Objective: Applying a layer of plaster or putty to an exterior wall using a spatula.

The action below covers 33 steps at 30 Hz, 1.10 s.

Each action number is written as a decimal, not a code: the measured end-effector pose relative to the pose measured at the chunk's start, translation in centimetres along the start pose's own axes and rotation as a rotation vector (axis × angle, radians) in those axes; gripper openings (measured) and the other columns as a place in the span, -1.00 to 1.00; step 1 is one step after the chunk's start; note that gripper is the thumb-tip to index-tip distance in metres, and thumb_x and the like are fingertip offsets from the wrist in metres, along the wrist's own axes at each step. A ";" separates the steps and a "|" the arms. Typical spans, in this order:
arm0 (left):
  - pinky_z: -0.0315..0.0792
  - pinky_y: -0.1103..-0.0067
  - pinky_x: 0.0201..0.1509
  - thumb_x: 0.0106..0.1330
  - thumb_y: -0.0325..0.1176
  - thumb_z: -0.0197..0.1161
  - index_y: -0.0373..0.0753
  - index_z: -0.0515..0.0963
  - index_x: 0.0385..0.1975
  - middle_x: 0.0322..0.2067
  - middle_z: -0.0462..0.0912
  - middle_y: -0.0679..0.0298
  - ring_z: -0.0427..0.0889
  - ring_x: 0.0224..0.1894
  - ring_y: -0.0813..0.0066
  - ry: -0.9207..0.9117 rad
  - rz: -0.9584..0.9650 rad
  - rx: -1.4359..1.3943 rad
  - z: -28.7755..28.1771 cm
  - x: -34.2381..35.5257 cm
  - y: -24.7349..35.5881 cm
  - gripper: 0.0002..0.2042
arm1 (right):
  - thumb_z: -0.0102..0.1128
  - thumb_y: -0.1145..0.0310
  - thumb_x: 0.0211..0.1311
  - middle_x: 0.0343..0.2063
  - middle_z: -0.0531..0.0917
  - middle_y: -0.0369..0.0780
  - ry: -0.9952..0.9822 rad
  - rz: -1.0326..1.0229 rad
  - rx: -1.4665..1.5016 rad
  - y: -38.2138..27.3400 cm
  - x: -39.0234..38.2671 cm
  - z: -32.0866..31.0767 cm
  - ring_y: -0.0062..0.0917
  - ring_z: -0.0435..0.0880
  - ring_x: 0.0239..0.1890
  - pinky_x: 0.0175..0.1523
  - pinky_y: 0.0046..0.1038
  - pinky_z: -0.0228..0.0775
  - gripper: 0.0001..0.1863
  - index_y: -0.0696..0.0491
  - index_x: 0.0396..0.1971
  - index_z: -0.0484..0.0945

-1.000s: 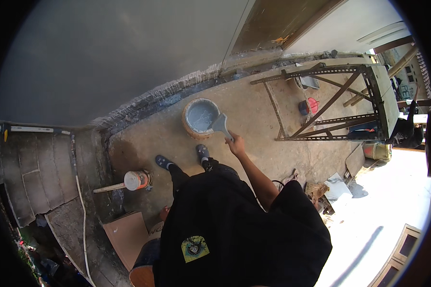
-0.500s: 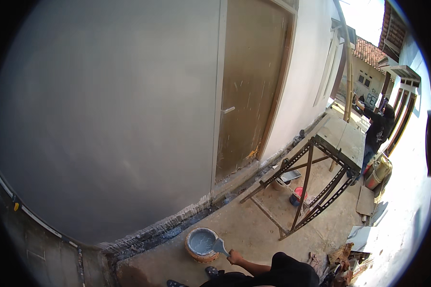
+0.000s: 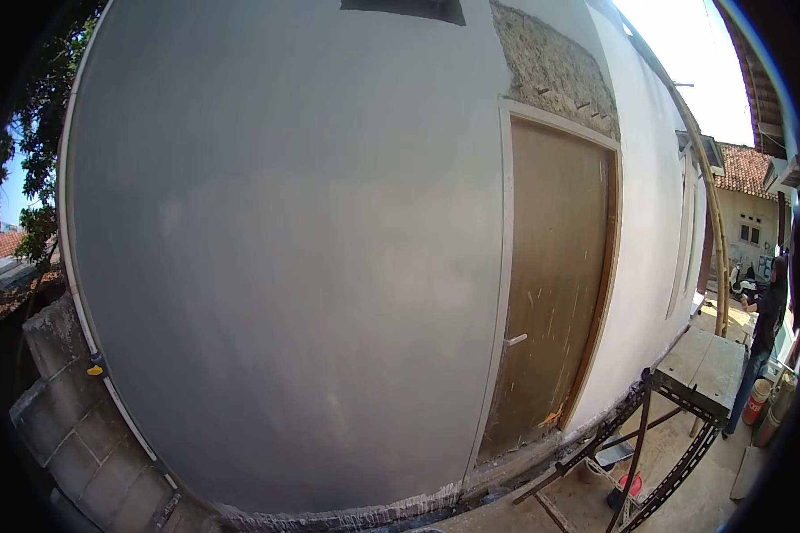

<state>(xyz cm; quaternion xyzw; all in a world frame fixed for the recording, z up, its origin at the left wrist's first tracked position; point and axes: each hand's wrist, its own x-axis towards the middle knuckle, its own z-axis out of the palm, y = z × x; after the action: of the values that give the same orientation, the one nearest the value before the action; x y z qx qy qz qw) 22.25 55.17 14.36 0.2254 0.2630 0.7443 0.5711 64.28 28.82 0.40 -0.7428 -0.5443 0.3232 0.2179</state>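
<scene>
Neither of my hands shows in the head view at this moment, and whatever they hold is out of sight. A large smooth grey wall [image 3: 284, 266] fills most of the picture in front of me. Along its foot runs a rough, whitish, splattered strip [image 3: 356, 515]. To the right of the grey surface stands a closed brown door [image 3: 551, 293] with pale streaks on it and a light lever handle [image 3: 516, 339]. Above the door frame is a patch of bare rough masonry [image 3: 556, 67].
A metal-framed platform [image 3: 702, 360] stands at the right, with a red-rimmed bucket [image 3: 629, 484] under it. Beyond it, another person [image 3: 764, 320] in dark clothes stands near some containers [image 3: 757, 400]. A bamboo pole [image 3: 718, 240] leans there. White pipe [image 3: 87, 329] and blocks [image 3: 71, 426] edge the left.
The view has swung up and to the left. My right hand, which held a flat-bladed tool at a bucket of grey liquid, has left the picture along with both.
</scene>
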 end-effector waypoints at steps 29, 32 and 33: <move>0.37 0.30 -0.24 0.26 -0.08 -0.04 -0.26 0.43 -0.15 -0.33 0.54 0.16 0.47 -0.30 0.22 0.305 0.210 0.043 -6.5 0.9 4.8 -0.64 | 0.06 0.17 -0.07 -0.18 0.53 0.15 0.123 -0.173 0.257 -6.4 7.7 -2.9 -0.09 0.49 -0.02 0.12 -0.29 0.23 -0.44 0.20 -0.06 0.46; 0.38 0.31 -0.26 0.26 -0.08 -0.03 -0.25 0.43 -0.16 -0.34 0.55 0.16 0.48 -0.32 0.23 0.400 0.146 0.099 -12.1 -5.4 1.3 -0.64 | 0.06 0.16 -0.07 -0.17 0.53 0.15 0.082 -0.086 0.271 -1.4 2.8 -0.3 -0.09 0.49 -0.01 0.14 -0.30 0.21 -0.44 0.19 -0.05 0.46; 0.38 0.32 -0.27 0.25 -0.08 -0.03 -0.25 0.43 -0.16 -0.34 0.55 0.16 0.49 -0.33 0.23 0.442 0.123 0.125 -14.9 -8.6 0.4 -0.64 | 0.06 0.16 -0.07 -0.17 0.53 0.15 0.056 -0.050 0.275 0.6 0.4 0.9 -0.09 0.49 -0.01 0.15 -0.30 0.21 -0.44 0.18 -0.05 0.46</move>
<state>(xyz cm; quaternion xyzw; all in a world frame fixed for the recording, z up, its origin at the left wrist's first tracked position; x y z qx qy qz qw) 14.66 44.81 2.99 0.1074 0.4132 0.7911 0.4380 64.08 28.98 -0.75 -0.7009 -0.5069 0.3683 0.3408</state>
